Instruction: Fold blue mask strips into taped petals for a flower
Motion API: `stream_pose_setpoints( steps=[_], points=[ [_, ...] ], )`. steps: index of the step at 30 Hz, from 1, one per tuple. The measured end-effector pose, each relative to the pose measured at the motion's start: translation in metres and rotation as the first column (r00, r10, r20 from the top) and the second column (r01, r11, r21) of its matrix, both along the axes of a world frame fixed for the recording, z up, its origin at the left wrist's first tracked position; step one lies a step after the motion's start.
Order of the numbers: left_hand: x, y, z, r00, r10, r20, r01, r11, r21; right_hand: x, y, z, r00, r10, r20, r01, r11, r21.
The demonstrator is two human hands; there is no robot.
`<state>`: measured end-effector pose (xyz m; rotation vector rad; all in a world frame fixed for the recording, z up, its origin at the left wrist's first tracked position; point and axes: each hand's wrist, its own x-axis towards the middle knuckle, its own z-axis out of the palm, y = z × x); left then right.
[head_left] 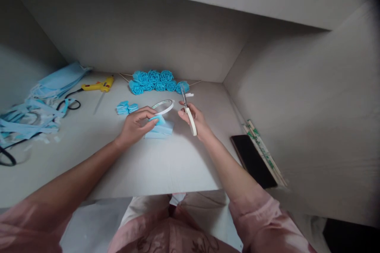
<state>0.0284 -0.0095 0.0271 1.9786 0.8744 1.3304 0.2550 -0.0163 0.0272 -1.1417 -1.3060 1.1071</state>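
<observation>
My left hand (pixel 138 124) is closed on a narrow roll of white tape (pixel 168 110) and pinches a small blue folded piece (pixel 159 119) between thumb and fingers. Under it, pale blue mask fabric (pixel 163 129) lies on the table. My right hand (pixel 196 118) grips scissors with white handles (pixel 191 121), their metal blades pointing away from me. Whether the blades are apart is hard to make out. Just beyond the blades is a row of blue rolled fabric flowers (pixel 154 83). A few small pleated blue pieces (pixel 126 107) sit left of the tape.
At the left are a stack of blue masks (pixel 61 79), loose cut strips (pixel 32 120) and a yellow glue gun (pixel 99 85) with a black cord. A phone (pixel 252 160) and wrapped sticks (pixel 264 150) lie at the right. Grey panels (pixel 154 35) enclose the table (pixel 142 170).
</observation>
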Motion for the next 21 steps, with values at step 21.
stream_pose_setpoints(
  steps=[21],
  points=[
    [0.0016, -0.0031, -0.0013, 0.982, -0.184, 0.049, 0.186, 0.982, -0.023, 0.0036, 0.0073, -0.0064, 0.994, -0.067, -0.088, 0.073, 0.996, 0.060]
  ],
)
